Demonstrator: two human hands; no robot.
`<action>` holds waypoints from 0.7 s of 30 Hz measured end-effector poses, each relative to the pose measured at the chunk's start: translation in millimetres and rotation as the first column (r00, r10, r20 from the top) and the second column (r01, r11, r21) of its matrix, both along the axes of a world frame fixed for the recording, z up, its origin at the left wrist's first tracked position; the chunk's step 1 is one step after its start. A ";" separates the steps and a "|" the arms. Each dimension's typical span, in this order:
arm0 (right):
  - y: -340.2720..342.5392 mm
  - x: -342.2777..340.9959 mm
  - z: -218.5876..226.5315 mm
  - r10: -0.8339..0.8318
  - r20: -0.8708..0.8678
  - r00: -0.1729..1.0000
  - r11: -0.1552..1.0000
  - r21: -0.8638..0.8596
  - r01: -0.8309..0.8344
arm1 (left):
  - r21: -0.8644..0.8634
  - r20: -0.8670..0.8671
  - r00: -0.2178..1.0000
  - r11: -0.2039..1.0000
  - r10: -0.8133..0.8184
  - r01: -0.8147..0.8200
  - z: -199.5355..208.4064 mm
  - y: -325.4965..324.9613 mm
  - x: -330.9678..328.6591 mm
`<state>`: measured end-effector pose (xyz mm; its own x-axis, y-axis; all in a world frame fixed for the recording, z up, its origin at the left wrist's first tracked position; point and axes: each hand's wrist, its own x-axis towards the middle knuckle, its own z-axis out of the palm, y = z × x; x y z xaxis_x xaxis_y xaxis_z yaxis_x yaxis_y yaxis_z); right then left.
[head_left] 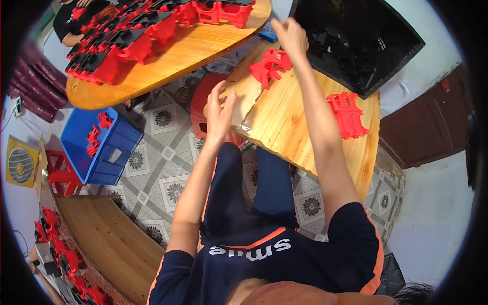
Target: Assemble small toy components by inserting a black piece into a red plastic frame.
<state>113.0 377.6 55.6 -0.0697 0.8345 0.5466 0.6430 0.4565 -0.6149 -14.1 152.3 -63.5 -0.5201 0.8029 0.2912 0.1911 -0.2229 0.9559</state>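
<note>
My left hand (221, 113) hovers by the near left edge of the small wooden table (290, 122), with its fingers loosely curled and apart and nothing in them. My right hand (292, 38) reaches to the far side of that table, beside a big black tray (325, 66). Its fingers are drawn together; whatever they may hold is too small to make out. Between my hands lies a red plastic frame-like part (265, 71). Another red plastic part (348, 115) rests to the right of my right forearm. Dark small pieces sit inside the black tray.
A bigger wooden table (173, 63) at far left bears rows of red-and-black assemblies (134, 46); a person (68, 23) sits behind it. On the tiled floor stand a blue bin (114, 152) with red parts and a red stool (201, 96). More assemblies (66, 254) line the lower left.
</note>
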 end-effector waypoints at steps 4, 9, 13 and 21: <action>-39.7 28.1 -78.5 0.200 0.160 0.966 0.918 -0.374 -0.128 | -0.065 -0.058 0.995 0.995 -0.080 0.077 -15.3 87.1 -9.0; -99.5 37.4 -123.5 0.469 0.172 0.866 0.879 -0.193 -0.437 | -0.124 0.175 0.933 0.933 -0.313 0.336 -5.9 122.3 0.0; -90.9 67.5 -58.4 0.741 0.173 0.649 0.632 -0.505 -0.588 | 0.019 0.490 0.729 0.842 -0.477 0.539 -2.1 92.0 9.9; 163.9 114.2 -82.0 -0.089 0.347 0.934 0.993 -0.037 0.109 | 0.149 0.706 0.544 0.846 -0.453 0.512 -11.4 16.8 39.1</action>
